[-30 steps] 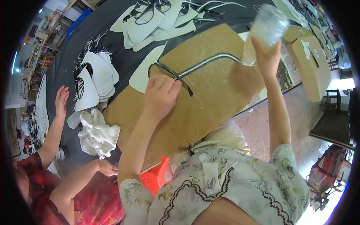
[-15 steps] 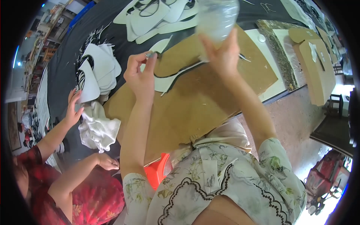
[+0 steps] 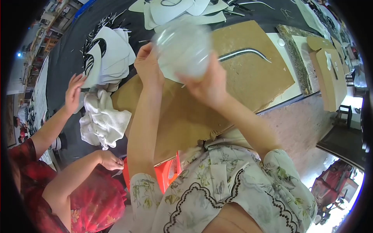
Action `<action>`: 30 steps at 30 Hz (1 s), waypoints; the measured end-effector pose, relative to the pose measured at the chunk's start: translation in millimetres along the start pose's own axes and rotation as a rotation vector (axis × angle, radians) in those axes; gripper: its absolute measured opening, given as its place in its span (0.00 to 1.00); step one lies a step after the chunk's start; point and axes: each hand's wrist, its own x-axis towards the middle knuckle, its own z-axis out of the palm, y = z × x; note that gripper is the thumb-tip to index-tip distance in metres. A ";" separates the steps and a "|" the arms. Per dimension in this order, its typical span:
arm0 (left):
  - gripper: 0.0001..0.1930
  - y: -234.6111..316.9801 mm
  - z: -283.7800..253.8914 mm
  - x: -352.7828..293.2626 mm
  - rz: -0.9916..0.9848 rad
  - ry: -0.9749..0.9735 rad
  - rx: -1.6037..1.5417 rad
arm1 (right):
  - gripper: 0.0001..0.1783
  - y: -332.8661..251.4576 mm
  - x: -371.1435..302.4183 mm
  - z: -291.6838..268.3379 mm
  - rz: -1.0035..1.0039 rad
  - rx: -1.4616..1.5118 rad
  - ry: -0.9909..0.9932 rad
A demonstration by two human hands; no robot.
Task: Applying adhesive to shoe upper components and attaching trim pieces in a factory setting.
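My right hand (image 3: 208, 81) is wrapped round a translucent plastic bottle (image 3: 182, 48), held tilted over the brown board (image 3: 248, 83) and blurred by motion. My left hand (image 3: 149, 66) is beside the bottle with thumb and finger pinched together. What it pinches is hidden behind the bottle. Below the bottle, part of a white cut piece (image 3: 168, 72) shows on the board. A narrow black-and-white strip (image 3: 246, 51) curves across the board to the right of my right hand.
Stacked white pieces (image 3: 169, 13) lie at the far side; another pile (image 3: 114, 54) is at the left. A co-worker's hand (image 3: 74, 93) touches that pile. A white cloth (image 3: 101, 118) lies near it. A cardboard box (image 3: 330, 73) stands at the right. An orange-red stool (image 3: 167, 173) is below the board.
My right hand has brought the bottle left and nearer, close to my left hand. My left hand remains pinched. The view has shifted slightly.
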 end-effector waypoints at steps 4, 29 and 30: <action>0.05 3.3 1.3 -3.8 0.022 -0.017 0.033 | 0.30 16.1 -1.5 0.8 0.009 -0.005 -0.018; 0.30 134.9 133.1 25.9 0.492 -0.954 0.795 | 0.31 127.5 -19.7 -185.3 1.094 1.208 0.387; 0.29 149.6 158.9 36.7 0.514 -0.868 0.707 | 0.31 130.9 -21.6 -186.4 1.068 1.217 0.374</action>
